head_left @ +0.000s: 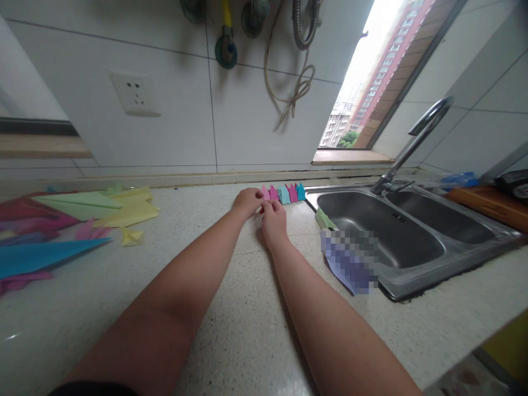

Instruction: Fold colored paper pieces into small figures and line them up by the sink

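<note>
1. Two hands, left hand (247, 202) and right hand (274, 221), close together over counter (231, 330), fingertips pinched narrow; can't tell what's in them.
2. Folded paper row (284, 194) runs from fingertips toward sink (412, 239): pink, magenta, light blue, magenta, blue.
3. Purple paper (348, 269), partly pixelated, and green paper (325, 220) lie at sink's left edge.
4. Loose paper pile (80, 203), mixed colors, sits well apart on far left.

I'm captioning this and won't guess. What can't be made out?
Head view: whether the left hand or right hand grips anything; the hands cover it.
Head view: the right edge of the purple paper; pixelation masks it.
Head view: the ends of the corrugated metal hose; the top edge cuts them off.
</note>
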Demonstrator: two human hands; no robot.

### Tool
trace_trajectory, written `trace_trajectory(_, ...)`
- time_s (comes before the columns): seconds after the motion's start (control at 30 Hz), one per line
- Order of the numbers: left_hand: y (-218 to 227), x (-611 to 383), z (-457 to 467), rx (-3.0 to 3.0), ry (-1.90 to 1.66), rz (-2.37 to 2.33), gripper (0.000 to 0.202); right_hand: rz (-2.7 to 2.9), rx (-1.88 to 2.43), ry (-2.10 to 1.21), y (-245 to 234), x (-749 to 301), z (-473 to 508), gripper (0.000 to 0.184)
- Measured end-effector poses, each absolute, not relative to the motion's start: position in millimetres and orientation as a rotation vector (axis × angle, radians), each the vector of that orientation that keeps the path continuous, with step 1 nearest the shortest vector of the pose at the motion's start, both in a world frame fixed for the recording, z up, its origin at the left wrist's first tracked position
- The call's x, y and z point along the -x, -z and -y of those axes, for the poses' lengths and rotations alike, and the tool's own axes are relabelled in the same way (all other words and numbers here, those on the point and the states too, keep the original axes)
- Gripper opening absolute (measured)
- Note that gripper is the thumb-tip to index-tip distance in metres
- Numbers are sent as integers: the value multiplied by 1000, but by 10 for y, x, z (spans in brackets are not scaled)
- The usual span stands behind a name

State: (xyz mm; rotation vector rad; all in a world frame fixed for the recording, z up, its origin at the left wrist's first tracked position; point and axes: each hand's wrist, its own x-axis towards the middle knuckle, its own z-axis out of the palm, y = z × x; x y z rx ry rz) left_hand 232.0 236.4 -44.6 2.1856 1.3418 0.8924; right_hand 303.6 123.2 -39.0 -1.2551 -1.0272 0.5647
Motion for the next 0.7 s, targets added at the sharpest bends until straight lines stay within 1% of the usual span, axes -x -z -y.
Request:
trace_trajectory(0.27,439,-2300,-2433,-2197,-856,-1359,25,1377,1380,-528,426,-2970,-1159,17)
trace_trajectory(0.7,456,-2303,-2455,-2310,-772,-1260,27,1391,1395,-500,420,-2968,-1175,16)
